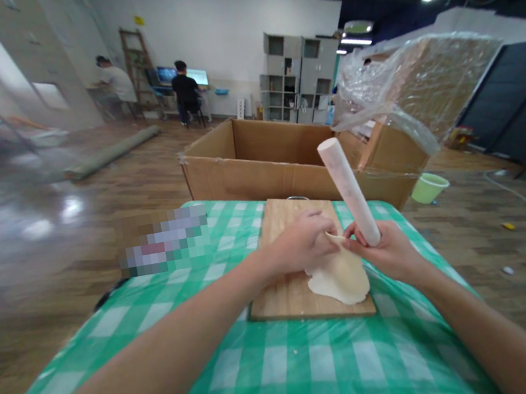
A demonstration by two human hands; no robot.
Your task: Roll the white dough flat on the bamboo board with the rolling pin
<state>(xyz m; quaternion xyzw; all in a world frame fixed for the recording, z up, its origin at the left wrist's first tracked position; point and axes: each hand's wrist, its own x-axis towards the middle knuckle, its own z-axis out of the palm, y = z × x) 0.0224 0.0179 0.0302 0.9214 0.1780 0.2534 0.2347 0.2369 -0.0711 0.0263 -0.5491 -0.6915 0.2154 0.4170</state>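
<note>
A flat sheet of pale dough [340,278] lies on a wooden cutting board [289,293], its far edge lifted. My left hand [303,240] is closed in a pinch on that lifted edge. My right hand [387,250] grips the lower end of a pale pink rolling pin [348,189], which stands nearly upright, tilted to the left; its fingertips also touch the dough edge. The board rests on a table covered by a green and white checked cloth [282,369].
A large open cardboard box [259,171] stands just behind the table, with crumpled clear plastic wrap [416,87] over a carton at its right. A green bucket [429,187] sits on the floor. Two people sit at desks far back.
</note>
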